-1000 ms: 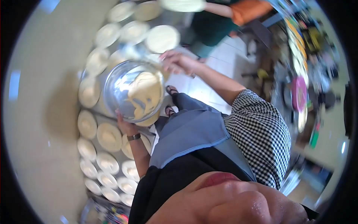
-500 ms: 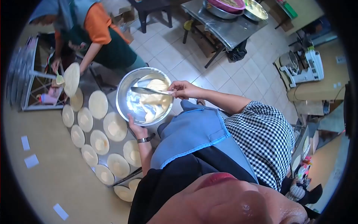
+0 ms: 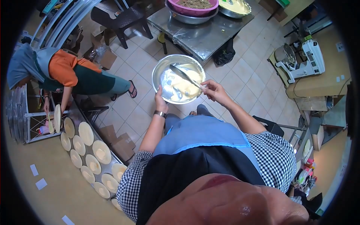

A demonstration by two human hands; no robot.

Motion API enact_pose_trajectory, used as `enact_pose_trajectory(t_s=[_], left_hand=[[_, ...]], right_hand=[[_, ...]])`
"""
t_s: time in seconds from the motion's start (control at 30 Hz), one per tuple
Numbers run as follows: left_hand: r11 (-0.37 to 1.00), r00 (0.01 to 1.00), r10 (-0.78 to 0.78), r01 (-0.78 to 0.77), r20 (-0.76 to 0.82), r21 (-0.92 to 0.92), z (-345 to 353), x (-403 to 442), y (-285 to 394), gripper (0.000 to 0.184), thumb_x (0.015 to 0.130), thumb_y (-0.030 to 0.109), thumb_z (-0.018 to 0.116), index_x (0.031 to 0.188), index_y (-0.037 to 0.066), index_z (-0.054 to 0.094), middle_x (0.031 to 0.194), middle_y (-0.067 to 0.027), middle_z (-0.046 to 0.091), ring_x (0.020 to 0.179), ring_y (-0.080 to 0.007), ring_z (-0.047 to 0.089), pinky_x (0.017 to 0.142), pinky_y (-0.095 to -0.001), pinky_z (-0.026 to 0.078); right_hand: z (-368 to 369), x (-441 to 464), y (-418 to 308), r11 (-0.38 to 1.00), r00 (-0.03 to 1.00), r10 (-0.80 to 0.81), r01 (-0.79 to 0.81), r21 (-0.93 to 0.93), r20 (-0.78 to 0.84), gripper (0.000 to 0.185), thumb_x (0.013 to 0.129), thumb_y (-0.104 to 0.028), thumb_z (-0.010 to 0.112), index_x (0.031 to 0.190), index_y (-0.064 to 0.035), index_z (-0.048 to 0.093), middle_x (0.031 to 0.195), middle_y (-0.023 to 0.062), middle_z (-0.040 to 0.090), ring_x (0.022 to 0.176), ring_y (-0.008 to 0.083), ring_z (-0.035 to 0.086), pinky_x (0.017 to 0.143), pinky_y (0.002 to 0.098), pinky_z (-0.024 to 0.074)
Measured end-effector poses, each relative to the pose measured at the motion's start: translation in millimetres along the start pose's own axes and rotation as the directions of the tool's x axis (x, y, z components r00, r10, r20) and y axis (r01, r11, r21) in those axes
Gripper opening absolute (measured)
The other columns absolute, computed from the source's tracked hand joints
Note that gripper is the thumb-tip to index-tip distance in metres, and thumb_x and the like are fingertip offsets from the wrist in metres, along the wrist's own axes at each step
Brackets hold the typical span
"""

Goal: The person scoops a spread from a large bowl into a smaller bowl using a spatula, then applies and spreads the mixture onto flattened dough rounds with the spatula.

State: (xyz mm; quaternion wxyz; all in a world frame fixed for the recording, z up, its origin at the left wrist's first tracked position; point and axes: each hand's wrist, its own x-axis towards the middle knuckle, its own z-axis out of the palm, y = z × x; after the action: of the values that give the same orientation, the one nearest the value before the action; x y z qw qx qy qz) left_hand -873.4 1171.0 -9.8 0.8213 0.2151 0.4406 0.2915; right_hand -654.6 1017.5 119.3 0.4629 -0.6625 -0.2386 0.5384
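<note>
Out in front of my body is a round metal bowl [image 3: 157, 71], its inside smeared with pale yellow cream [image 3: 187, 89]. My left hand [image 3: 161, 100], with a watch on the wrist, grips the bowl's near left rim; some fingers are hidden beneath it. In my right hand [image 3: 215, 92] I hold a spatula [image 3: 183, 75] by its handle at the bowl's right rim. Its long blade reaches across the cream toward the far left side. Left of me, several flat round bases [image 3: 101, 152], many with a pale dollop in the middle, lie on a long metal table [image 3: 80, 118].
A co-worker [image 3: 63, 67] in an orange top leans over a rack at left, holding a round base [image 3: 57, 117] and a light spatula. Ahead stands a metal table [image 3: 202, 35] bearing a pink basin [image 3: 193, 6] and cream bowl [image 3: 234, 6]. Cardboard boxes [image 3: 123, 146] sit on the floor.
My body has turned right, and the bowl with the spatula has moved right, away from the table of bases toward the metal table ahead. Both hands keep their grip.
</note>
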Motion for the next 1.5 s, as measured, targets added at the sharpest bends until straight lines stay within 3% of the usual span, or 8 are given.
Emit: enact_pose_trajectory(t_s=[0.47,0.7,0.93,1.03,1.1,1.27,1.47,1.5], left_hand=[[0.99,0.989,-0.115,0.107,0.095,0.088,192,279,-65,0.055,0.093,0.041,0.054,0.127,-0.002,0.049,0.121,-0.0131,0.06,0.108,-0.0249,0.061,0.092,-0.0399,0.049],[0.966,0.962,-0.258,0.258,0.094,0.011,246,361,-56,0.064,0.091,0.05,0.054,0.131,0.001,0.045,0.124,-0.014,0.058,0.109,-0.0251,0.061,0.091,-0.0413,0.05],[0.974,0.99,-0.076,0.098,-0.118,0.203,251,368,-62,0.073,0.085,0.055,0.061,0.133,0.003,0.043,0.124,-0.015,0.058,0.109,-0.026,0.061,0.09,-0.0438,0.051],[0.957,0.968,-0.21,0.232,-0.139,0.174,270,323,-29,0.097,0.076,0.066,0.063,0.142,0.005,0.026,0.139,-0.018,0.044,0.124,-0.0344,0.049,0.095,-0.063,0.039],[0.949,0.954,-0.206,0.249,-0.217,0.195,248,293,-47,0.107,0.076,0.067,0.062,0.148,0.008,0.009,0.151,-0.02,0.019,0.139,-0.0384,0.023,0.1,-0.0668,0.03],[0.917,0.926,-0.34,0.288,0.163,0.276,178,192,-104,0.088,0.083,0.058,0.06,0.147,0.009,0.023,0.147,-0.0215,0.03,0.131,-0.041,0.036,0.092,-0.0577,0.041],[0.827,0.938,-0.26,0.339,-0.23,0.448,-37,21,-195,0.066,0.086,0.048,0.062,0.131,0.003,0.046,0.117,-0.0167,0.059,0.113,-0.0314,0.055,0.094,-0.0516,0.043],[0.736,0.968,-0.067,0.21,-0.241,0.643,-94,-5,-206,0.046,0.087,0.047,0.059,0.113,0.01,0.059,0.094,-0.0082,0.059,0.087,-0.0248,0.06,0.065,-0.0439,0.052]], right_hand=[[-178,134,-20,0.886,0.94,0.127,0.035,0.462,-0.316,0.027,0.089,-0.007,0.058,0.114,0.0004,0.052,0.074,0.0076,0.06,0.051,0.0082,0.052,0.038,0.0196,0.0367],[-246,236,-45,0.826,0.94,0.219,-0.035,0.562,-0.263,0.025,0.094,-0.012,0.05,0.115,-0.0007,0.05,0.075,0.0091,0.06,0.052,0.0114,0.053,0.039,0.0205,0.0376],[-264,273,-45,0.851,0.958,0.239,-0.129,0.509,-0.157,0.024,0.095,-0.015,0.049,0.116,-0.0046,0.049,0.077,0.0092,0.06,0.054,0.0117,0.053,0.04,0.0206,0.0386],[-283,290,-35,0.826,0.971,0.238,-0.2,0.527,-0.003,0.028,0.094,-0.018,0.048,0.12,-0.0076,0.047,0.08,0.0099,0.06,0.056,0.0142,0.054,0.041,0.0221,0.0409],[-289,275,-23,0.785,0.968,0.248,-0.22,0.58,0.032,0.032,0.094,-0.022,0.049,0.123,-0.008,0.046,0.081,0.0091,0.06,0.058,0.0153,0.055,0.043,0.0242,0.0425],[-293,104,40,0.667,0.997,0.068,-0.01,0.745,-0.047,0.027,0.096,-0.021,0.047,0.121,-0.0105,0.047,0.085,0.01,0.058,0.06,0.0149,0.049,0.042,0.0234,0.0397],[-236,-110,130,0.731,0.997,-0.028,0.069,0.679,-0.07,0.026,0.097,-0.023,0.047,0.119,-0.011,0.048,0.083,0.0097,0.057,0.056,0.0144,0.048,0.042,0.0242,0.0394],[-221,-135,149,0.739,0.995,-0.065,0.098,0.667,-0.074,0.027,0.096,-0.022,0.048,0.12,-0.0107,0.048,0.084,0.0099,0.057,0.056,0.0147,0.049,0.043,0.0245,0.0406]])
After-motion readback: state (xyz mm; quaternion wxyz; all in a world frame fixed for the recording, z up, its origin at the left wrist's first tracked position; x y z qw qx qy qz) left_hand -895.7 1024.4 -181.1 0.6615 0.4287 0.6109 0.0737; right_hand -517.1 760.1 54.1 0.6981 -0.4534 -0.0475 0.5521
